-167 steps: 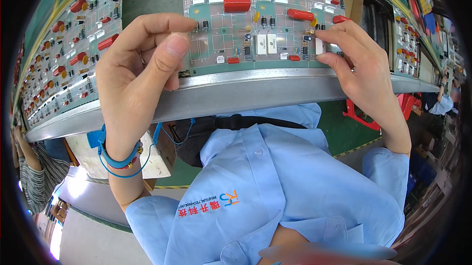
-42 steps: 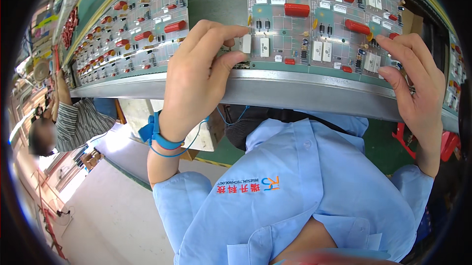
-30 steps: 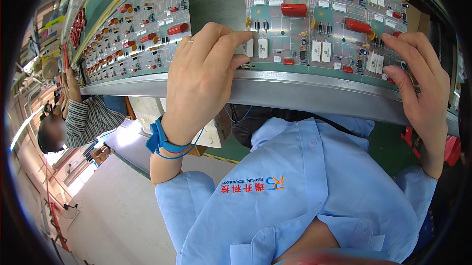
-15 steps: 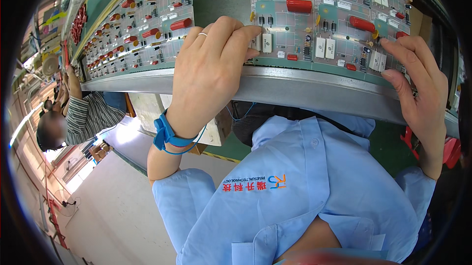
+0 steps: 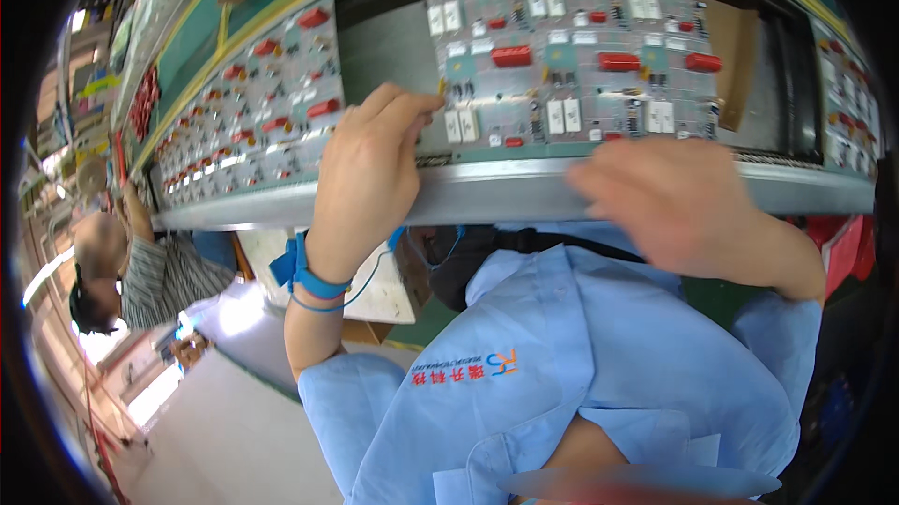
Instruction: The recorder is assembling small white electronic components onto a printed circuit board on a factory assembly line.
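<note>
A green circuit board panel (image 5: 506, 151) lies flat in a metal-railed track in front of me. It carries red capacitors (image 5: 511, 56), white block-shaped components (image 5: 564, 116) and small black parts. My left hand (image 5: 370, 158) is at the panel's left edge, wearing a blue wrist strap (image 5: 314, 271) with a cord. Its index fingertip is beside a small yellow component, and the thumb is lower and apart from it. My right hand (image 5: 670, 196) is smeared by motion above the rail, near the panel's front right part; its fingers cannot be made out.
A metal rail (image 5: 487, 188) runs along the track's near side. Farther left lies another populated board panel (image 5: 272, 121); more boards (image 5: 847, 102) show at the far right. Brown cardboard (image 5: 740, 69) lies right of the middle panel. A person in a striped top (image 5: 173, 280) works at the left.
My right hand has moved left and toward me, off the panel's right part. My left hand stays by the left edge. The whole view has shifted, showing more boards behind.
</note>
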The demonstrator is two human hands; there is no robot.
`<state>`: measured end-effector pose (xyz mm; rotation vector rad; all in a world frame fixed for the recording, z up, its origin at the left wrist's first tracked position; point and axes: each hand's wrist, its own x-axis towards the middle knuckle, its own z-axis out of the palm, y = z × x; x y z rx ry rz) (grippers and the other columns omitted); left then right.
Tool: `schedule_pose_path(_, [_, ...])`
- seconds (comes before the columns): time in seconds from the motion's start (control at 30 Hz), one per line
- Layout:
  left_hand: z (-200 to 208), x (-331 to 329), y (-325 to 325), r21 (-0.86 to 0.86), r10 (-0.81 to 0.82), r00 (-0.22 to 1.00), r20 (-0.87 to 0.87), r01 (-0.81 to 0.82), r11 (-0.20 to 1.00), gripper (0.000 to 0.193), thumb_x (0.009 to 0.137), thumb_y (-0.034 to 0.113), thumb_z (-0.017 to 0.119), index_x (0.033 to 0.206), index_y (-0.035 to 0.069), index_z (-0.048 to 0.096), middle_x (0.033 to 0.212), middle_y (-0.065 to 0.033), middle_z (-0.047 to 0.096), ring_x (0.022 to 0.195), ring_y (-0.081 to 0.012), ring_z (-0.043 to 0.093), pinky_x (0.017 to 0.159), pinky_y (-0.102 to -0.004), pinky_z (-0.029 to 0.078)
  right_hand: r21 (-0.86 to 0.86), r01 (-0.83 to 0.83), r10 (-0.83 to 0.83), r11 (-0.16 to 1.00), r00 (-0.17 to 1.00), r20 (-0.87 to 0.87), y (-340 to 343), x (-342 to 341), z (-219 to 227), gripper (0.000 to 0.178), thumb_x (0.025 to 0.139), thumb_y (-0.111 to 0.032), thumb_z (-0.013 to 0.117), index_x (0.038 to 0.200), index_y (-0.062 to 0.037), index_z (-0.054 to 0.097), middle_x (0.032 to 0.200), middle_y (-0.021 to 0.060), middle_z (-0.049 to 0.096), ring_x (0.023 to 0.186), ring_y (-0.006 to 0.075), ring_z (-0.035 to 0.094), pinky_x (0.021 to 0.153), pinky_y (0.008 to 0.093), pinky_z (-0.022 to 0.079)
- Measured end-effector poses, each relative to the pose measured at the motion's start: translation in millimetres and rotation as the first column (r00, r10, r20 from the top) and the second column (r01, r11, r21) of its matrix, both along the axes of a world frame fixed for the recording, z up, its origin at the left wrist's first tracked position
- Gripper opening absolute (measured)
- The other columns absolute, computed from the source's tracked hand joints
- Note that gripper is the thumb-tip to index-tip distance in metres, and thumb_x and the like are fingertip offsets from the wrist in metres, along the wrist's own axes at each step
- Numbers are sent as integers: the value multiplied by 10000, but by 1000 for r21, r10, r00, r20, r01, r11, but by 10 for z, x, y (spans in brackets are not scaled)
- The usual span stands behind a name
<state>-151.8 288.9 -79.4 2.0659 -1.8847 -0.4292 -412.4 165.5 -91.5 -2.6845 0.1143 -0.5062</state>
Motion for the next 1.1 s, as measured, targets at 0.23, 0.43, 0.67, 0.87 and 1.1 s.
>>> schedule_pose_path(0.23, [-36,-461,-413,44,-164,969,-186,175,984,235,902,-84,541,1092,-19,663,949,-172,624,867,-338,635,779,-373,509,-189,-27,38,982,998,53,251,115,-135,172,820,-174,616,952,-65,633,777,16,552,610,135,611,465,284,466])
schedule_pose_path(0.43, [-122,-811,-773,-46,-309,923,-230,307,951,265,882,-47,586,1130,13,654,973,-172,629,923,-383,625,791,-437,504,-291,216,-265,932,954,-139,44,-135,-117,124,814,-138,611,906,-55,624,742,42,594,604,162,666,465,312,483])
schedule_pose_path(0.67, [-184,-525,-560,-283,-122,987,-108,87,955,349,870,12,631,1210,93,622,1027,-116,634,951,-333,620,811,-407,463,-216,310,-365,926,882,-299,-107,-439,-65,182,818,-75,581,999,-66,601,786,92,608,671,274,676,527,400,515])
schedule_pose_path(0.87, [-190,499,200,-487,278,933,227,-138,863,296,857,28,648,1144,99,660,1016,-86,679,949,-283,640,873,-425,422,-281,413,-495,866,788,-366,-300,-750,-80,356,780,35,543,1104,-73,642,946,154,684,793,366,676,684,459,525])
schedule_pose_path(1.1, [-234,1501,1005,-495,659,595,460,-445,746,239,933,114,617,1165,70,657,862,-111,708,872,-294,662,907,-428,412,-365,625,-716,690,518,-467,-648,-1228,-139,230,921,-62,515,1096,-85,661,812,154,680,793,360,679,697,475,508])
